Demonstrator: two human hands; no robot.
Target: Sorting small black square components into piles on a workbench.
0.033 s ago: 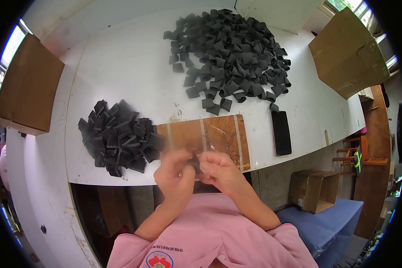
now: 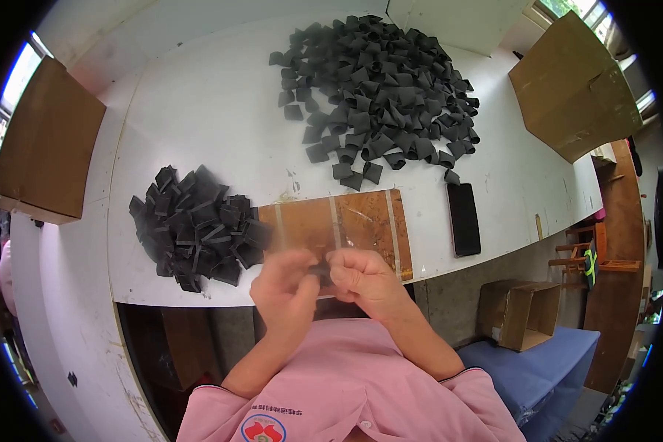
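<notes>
Close together at the table's front edge, both my hands hold one small black fabric piece between them. My left hand is closed, its thumb and fingers pinching the piece's left side. My right hand pinches its right side with thumb and bent forefinger. Much of the piece is hidden by the fingers. Beyond the hands lies a brown board with pale strips across it. A pile of flat black pieces is left of the board. Farther back spreads a larger heap of curled, tube-like black pieces.
A black phone lies on the white table, right of the board. Cardboard boxes stand at the left and right. An open carton sits on a blue-covered surface at the lower right.
My left hand has shifted very slightly left, and less of the black piece shows between the fingers. My right hand keeps nearly the same place.
</notes>
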